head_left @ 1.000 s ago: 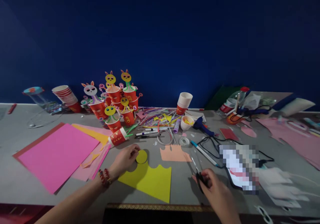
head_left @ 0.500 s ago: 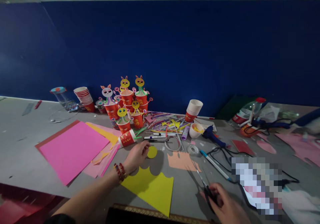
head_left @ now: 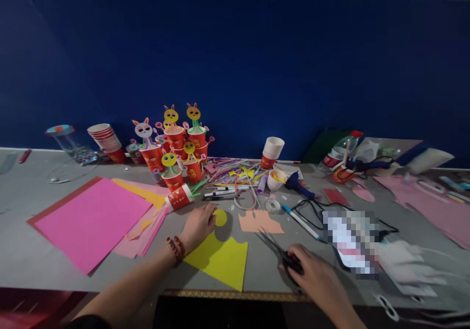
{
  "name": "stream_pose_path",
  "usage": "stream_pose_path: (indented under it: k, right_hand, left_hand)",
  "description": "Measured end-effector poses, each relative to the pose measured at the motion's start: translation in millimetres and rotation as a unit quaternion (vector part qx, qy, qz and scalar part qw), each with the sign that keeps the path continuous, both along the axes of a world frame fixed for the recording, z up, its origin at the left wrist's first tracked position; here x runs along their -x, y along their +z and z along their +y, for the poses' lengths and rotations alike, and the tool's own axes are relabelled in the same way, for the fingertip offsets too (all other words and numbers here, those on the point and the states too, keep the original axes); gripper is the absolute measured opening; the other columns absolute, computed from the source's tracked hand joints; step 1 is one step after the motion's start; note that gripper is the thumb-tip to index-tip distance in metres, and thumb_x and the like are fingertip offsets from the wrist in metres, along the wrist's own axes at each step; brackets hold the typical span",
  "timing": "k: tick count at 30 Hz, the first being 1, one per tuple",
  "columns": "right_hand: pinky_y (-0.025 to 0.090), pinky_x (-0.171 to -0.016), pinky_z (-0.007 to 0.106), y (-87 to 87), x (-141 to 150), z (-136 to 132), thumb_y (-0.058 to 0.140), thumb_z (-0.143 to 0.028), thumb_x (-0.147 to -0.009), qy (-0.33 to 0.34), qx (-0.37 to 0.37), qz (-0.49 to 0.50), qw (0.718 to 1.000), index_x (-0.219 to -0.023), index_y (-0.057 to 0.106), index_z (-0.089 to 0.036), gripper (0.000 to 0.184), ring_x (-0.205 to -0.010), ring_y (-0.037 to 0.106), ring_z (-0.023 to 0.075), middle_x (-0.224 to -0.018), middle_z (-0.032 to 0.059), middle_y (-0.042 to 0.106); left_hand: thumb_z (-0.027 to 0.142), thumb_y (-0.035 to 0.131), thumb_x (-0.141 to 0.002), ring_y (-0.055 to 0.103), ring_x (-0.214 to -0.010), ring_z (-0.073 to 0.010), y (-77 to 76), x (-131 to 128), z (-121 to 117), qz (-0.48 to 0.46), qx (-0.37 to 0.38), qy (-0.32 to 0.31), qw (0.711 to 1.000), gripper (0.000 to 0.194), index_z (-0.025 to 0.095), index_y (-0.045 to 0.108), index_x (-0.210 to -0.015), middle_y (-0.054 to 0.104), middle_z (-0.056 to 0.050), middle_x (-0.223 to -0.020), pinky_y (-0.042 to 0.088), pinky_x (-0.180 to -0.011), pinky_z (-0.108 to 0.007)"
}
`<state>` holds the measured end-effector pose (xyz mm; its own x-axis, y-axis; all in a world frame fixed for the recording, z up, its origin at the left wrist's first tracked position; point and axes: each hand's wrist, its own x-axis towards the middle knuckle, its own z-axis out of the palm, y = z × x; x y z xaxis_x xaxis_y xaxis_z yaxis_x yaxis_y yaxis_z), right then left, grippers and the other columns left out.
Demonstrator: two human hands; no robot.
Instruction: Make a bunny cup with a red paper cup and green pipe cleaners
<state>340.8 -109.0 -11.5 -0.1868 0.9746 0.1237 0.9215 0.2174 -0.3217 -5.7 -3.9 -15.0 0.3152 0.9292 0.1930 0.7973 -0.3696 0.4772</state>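
My left hand [head_left: 199, 226], with red bead bracelets on its wrist, has its fingers closed at the left edge of a yellow paper circle [head_left: 221, 217]. A shadow falls beside the circle. Just below lies a yellow paper sheet [head_left: 223, 263] with scalloped cut-outs along its top edge. Black-handled scissors [head_left: 290, 263] are gripped in my right hand [head_left: 312, 270], their blades slightly apart and pointing up-left toward a peach paper scrap [head_left: 260, 222].
Red paper cups with animal faces [head_left: 172, 177] stand behind my left hand. Pink paper sheets [head_left: 95, 221] lie at left. Pipe cleaners [head_left: 235, 170], a tape roll [head_left: 272, 205], a blue-capped marker [head_left: 303, 223], a glue gun [head_left: 299, 186] and its black cable spread across the back and right.
The whole view has shifted, and things sit further left and higher. My right hand has moved the scissors up-left, nearer the peach scrap. My left hand stays at the yellow circle.
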Motion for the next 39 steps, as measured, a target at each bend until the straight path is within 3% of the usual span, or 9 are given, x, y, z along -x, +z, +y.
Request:
stream_pose_path:
  k: [5, 11, 21, 26, 29, 31, 35, 37, 39]
  right_hand:
    - [0.046, -0.069, 0.028, 19.4, 2, 15, 0.061, -0.020, -0.079, 0.039, 0.073, -0.018, 0.996, -0.087, 0.056, -0.024, 0.011, -0.079, 0.066, 0.0203, -0.091, 0.0014, 0.068]
    - [0.042, -0.064, 0.024, 36.9, -1, 26, 0.060, -0.019, -0.077, 0.090, 0.146, -0.004, 0.985, -0.090, 0.060, -0.025, 0.014, -0.075, 0.063, 0.0170, -0.097, -0.0002, 0.067]
    - [0.052, -0.078, 0.033, 33.0, -6, 34, 0.058, -0.023, -0.079, 0.094, 0.044, -0.024, 0.994, -0.084, 0.066, -0.027, 0.010, -0.094, 0.067, 0.0250, -0.102, 0.0048, 0.069]
    - [0.052, -0.071, 0.030, 42.3, 34, 41, 0.049, -0.030, -0.094, 0.095, -0.024, 0.054, 0.994, -0.092, 0.063, -0.025, 0.015, -0.078, 0.068, 0.0198, -0.098, 0.0053, 0.070]
    - [0.050, -0.071, 0.030, 38.3, 64, 41, 0.043, -0.025, -0.098, 0.123, -0.037, 0.073, 0.989, -0.090, 0.061, -0.022, 0.019, -0.077, 0.067, 0.0199, -0.083, 0.0040, 0.070]
    - [0.049, -0.069, 0.030, 34.0, 78, 38, 0.046, -0.025, -0.098, 0.155, -0.036, 0.058, 0.986, -0.086, 0.061, -0.021, 0.020, -0.077, 0.066, 0.0208, -0.079, 0.0043, 0.069]
    - [0.050, -0.072, 0.030, 26.8, 80, 36, 0.051, -0.023, -0.096, 0.187, -0.036, 0.060, 0.980, -0.084, 0.064, -0.020, 0.018, -0.084, 0.065, 0.0220, -0.084, 0.0063, 0.069]
    - [0.051, -0.077, 0.031, 24.2, 65, 39, 0.051, -0.022, -0.096, 0.160, -0.040, 0.074, 0.984, -0.090, 0.066, -0.021, 0.016, -0.089, 0.066, 0.0220, -0.091, 0.0073, 0.071]
    - [0.052, -0.080, 0.032, 22.9, 41, 45, 0.049, -0.022, -0.096, 0.111, -0.060, 0.071, 0.990, -0.095, 0.066, -0.021, 0.018, -0.093, 0.067, 0.0223, -0.098, 0.0084, 0.071]
  left_hand:
    - [0.016, 0.051, -0.090, 0.064, -0.083, -0.0240, -1.6, -2, -3, 0.019, -0.032, -0.016, 0.999, 0.021, 0.018, 0.058, -0.109, 0.068, -0.007, -0.089, 0.046, -0.075, -0.034]
    - [0.027, 0.058, -0.090, 0.059, -0.103, -0.0268, 3.3, 1, -10, 0.022, -0.072, -0.057, 0.996, 0.020, 0.020, 0.061, -0.109, 0.063, -0.010, -0.110, 0.046, -0.090, -0.040]
    - [0.028, 0.067, -0.086, 0.057, -0.102, -0.0279, 3.4, -9, -14, 0.041, -0.086, -0.068, 0.993, 0.024, 0.020, 0.063, -0.108, 0.063, -0.009, -0.108, 0.046, -0.089, -0.043]
    - [0.035, 0.061, -0.091, 0.056, -0.103, -0.0264, 10.9, -8, -15, 0.014, -0.101, -0.062, 0.993, 0.021, 0.019, 0.065, -0.105, 0.064, -0.010, -0.111, 0.045, -0.091, -0.042]
    - [0.032, 0.047, -0.099, 0.058, -0.094, -0.0232, 17.2, -4, -16, -0.019, -0.113, -0.092, 0.989, 0.027, 0.021, 0.069, -0.088, 0.068, -0.006, -0.090, 0.043, -0.095, -0.044]
    - [0.027, 0.039, -0.101, 0.059, -0.090, -0.0217, 16.4, -1, -18, -0.045, -0.125, -0.110, 0.985, 0.031, 0.022, 0.070, -0.097, 0.068, -0.005, -0.085, 0.042, -0.100, -0.047]
    - [0.018, 0.033, -0.100, 0.062, -0.089, -0.0226, 5.0, 1, -19, -0.109, -0.128, -0.131, 0.977, 0.050, 0.017, 0.032, -0.150, 0.070, -0.007, -0.086, 0.050, -0.089, -0.041]
    - [0.012, 0.032, -0.098, 0.063, -0.090, -0.0210, 1.5, 2, -20, -0.134, -0.118, -0.184, 0.967, 0.062, 0.020, 0.013, -0.156, 0.071, -0.004, -0.084, 0.049, -0.095, -0.043]
    - [0.009, 0.037, -0.093, 0.060, -0.110, -0.0231, 2.6, 3, -20, -0.137, -0.140, -0.217, 0.957, 0.071, 0.023, 0.007, -0.156, 0.072, -0.008, -0.106, 0.045, -0.103, -0.047]
